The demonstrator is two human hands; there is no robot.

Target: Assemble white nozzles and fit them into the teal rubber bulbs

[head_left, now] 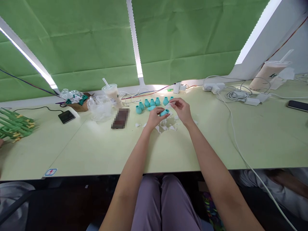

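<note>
My left hand [155, 118] is closed round a small turquoise vase [164, 112], which lies tilted with its mouth toward the right. Just above and to the right of that vase, my right hand [182, 109] pinches a thin white piece [169, 104], too small to make out fully. Several more turquoise vases [147, 103] stand in a loose group behind my hands, and one lies on its side [151, 108]. Torn white scraps [164, 127] are scattered on the table under and around both hands.
A dark phone [120, 118], a plastic bag [99, 108] and a drink cup [113, 95] are to the left. White cables [237, 94] and a power strip [213, 86] lie at the right, near another cup [268, 75]. Green artificial stems [16, 123] occupy the far left.
</note>
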